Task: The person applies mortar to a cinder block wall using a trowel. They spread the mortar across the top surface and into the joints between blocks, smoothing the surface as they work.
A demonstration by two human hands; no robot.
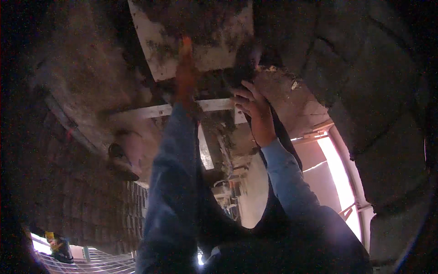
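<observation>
My left hand [186, 80] reaches forward over a pale board [159, 59] smeared with dark, wet-looking material [196, 18]. Motion smears its fingers, so I cannot make out whether it holds anything. Beside it, my right hand [256, 112] has its fingers apart and nothing in them. It is at my dark-clothed right leg [285, 137]; whether it rests there I cannot tell. Blue sleeves cover both forearms. A pale wooden strip [150, 112] runs crosswise beneath my left wrist.
Rows of dark stacked pieces [91, 182] line the left. Large dark blocks [388, 114] rise on the right, near a bright opening [340, 173]. Crumbs of light material [294, 84] lie right of the board. A rounded dark object [119, 157] sits on the left.
</observation>
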